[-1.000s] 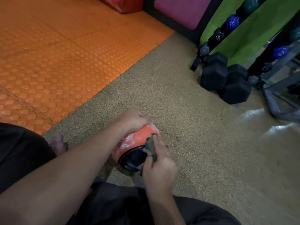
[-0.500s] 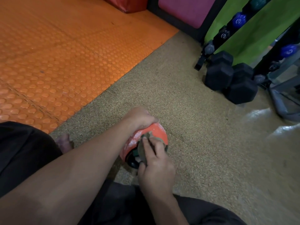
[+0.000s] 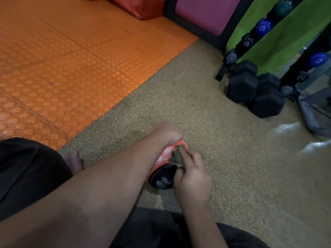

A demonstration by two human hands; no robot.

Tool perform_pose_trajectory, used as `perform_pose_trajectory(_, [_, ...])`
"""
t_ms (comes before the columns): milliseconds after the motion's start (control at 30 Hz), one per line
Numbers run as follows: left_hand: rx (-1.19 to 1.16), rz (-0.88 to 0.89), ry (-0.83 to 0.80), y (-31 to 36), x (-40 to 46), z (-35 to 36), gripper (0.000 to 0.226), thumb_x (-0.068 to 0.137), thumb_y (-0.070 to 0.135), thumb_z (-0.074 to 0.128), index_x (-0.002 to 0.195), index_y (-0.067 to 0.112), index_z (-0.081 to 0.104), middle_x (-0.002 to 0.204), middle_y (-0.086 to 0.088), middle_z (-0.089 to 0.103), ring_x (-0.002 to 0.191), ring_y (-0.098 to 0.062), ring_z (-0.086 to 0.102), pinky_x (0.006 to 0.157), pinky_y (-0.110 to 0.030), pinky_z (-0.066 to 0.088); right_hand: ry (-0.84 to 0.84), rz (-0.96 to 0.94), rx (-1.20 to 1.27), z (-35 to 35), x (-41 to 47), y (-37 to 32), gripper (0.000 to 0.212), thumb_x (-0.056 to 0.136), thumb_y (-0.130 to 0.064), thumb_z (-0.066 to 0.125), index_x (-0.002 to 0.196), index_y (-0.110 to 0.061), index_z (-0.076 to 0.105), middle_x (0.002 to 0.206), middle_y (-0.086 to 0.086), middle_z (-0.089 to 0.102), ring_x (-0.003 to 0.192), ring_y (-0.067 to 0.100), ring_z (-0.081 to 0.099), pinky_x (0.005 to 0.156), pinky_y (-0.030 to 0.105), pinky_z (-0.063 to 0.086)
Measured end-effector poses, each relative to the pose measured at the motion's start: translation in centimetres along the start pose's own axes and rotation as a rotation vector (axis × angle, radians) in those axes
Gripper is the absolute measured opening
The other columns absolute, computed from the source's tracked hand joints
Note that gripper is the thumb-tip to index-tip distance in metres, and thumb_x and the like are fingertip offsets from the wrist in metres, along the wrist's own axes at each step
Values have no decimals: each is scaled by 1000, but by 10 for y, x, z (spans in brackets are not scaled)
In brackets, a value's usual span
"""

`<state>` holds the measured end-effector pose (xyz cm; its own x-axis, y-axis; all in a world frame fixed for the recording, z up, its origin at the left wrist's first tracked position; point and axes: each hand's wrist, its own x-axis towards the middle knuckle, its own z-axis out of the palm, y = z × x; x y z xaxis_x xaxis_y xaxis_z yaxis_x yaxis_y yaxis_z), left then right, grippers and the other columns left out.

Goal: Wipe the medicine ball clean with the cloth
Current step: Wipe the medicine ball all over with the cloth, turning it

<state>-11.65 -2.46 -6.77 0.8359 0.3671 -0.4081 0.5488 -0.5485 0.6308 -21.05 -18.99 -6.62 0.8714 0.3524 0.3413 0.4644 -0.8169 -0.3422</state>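
Speckled gym floor (image 3: 223, 158) is carrying ball (image 3: 163, 156), near my knees. Left hand (image 3: 167, 131) is clamping ball's far side; right hand (image 3: 192, 178) is pinching cloth (image 3: 177, 154) against top. I'm judging: be pressing firmly, rotating ball, overlapping strokes.

Open speckled tan rubber floor (image 3: 206, 108) lies far of and to the right of the orange-and-black textured medicine ball (image 3: 162, 169), so a hand can pass freely there. On the left the forearm crosses in front and a bare foot (image 3: 73, 159) sits near, narrowing that side. The near side is closed by dark-clothed legs (image 3: 161, 228). Far right, black hexagonal dumbbells (image 3: 254, 92) and a black weight rack (image 3: 250, 40) block the way. The orange studded mat (image 3: 62, 59) at far left lies bare.
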Motion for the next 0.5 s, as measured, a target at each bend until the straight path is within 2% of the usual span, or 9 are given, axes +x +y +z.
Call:
perform_pose_trajectory(67, [-18, -14, -19, 1, 1, 0, 38, 78, 55, 74, 88, 18, 78, 86, 0, 75, 81, -24, 71, 84, -37, 61, 25, 110, 43, -1, 3, 2, 61, 73, -16, 58, 132, -27, 69, 131, -9, 63, 92, 20, 70, 74, 34, 61])
perform_pose_trajectory(100, [-22, -21, -35, 2, 1, -1, 39, 76, 55, 75, 88, 18, 79, 87, -1, 75, 81, -24, 71, 85, -37, 61, -7, 44, 14, -1, -2, -4, 63, 72, -16, 58, 133, -25, 68, 131, -6, 62, 92, 21, 69, 73, 33, 61])
perform_pose_trajectory(200, [-40, -24, -57, 2, 2, -3, 55, 67, 62, 77, 100, 19, 81, 100, -3, 77, 90, -28, 72, 91, -39, 59, -198, -372, -95, -2, -24, -23, 60, 73, -30, 54, 131, -25, 66, 134, -5, 61, 86, 23, 66, 60, 32, 58])
perform_pose_trajectory(233, [-41, -27, -51, 3, 3, -4, 59, 65, 64, 77, 103, 19, 81, 103, -4, 77, 93, -29, 72, 92, -40, 59, -207, -431, -105, -4, -20, -20, 59, 74, -32, 53, 131, -27, 67, 134, -7, 61, 85, 23, 66, 58, 33, 58])
perform_pose_trajectory(267, [-45, -27, -39, 2, 5, -4, 60, 64, 64, 77, 102, 18, 81, 104, -5, 77, 94, -30, 72, 92, -39, 59, -181, -396, -88, -4, -12, -14, 58, 74, -31, 53, 130, -29, 67, 133, -9, 61, 87, 22, 66, 60, 33, 58])
perform_pose_trajectory(367, [-67, -38, -8, -1, 6, -4, 41, 72, 55, 79, 82, 16, 72, 95, -6, 76, 88, -28, 71, 87, -37, 60, -9, -66, 72, -1, 5, -1, 60, 73, -18, 56, 130, -27, 70, 130, -10, 63, 92, 16, 68, 69, 32, 61])
perform_pose_trajectory(400, [-79, -38, -3, -1, 7, -4, 38, 74, 53, 80, 82, 17, 70, 93, -5, 74, 87, -28, 71, 87, -38, 60, -12, -71, 65, -1, 4, -6, 59, 72, -17, 55, 129, -25, 71, 129, -7, 63, 91, 16, 68, 68, 32, 61])
perform_pose_trajectory(433, [-86, -42, -6, -1, 6, -4, 39, 73, 53, 80, 85, 17, 71, 93, -4, 73, 87, -28, 70, 88, -38, 60, -62, -152, 16, -2, -1, -14, 58, 72, -21, 54, 128, -24, 71, 127, -4, 64, 88, 18, 67, 65, 32, 59])
perform_pose_trajectory(500, [-98, -43, -21, -1, 6, -4, 47, 69, 56, 80, 93, 16, 76, 96, -5, 74, 87, -28, 70, 90, -40, 60, -233, -431, -74, -2, -15, -24, 56, 74, -32, 53, 127, -25, 69, 127, -3, 65, 84, 21, 65, 56, 32, 55])
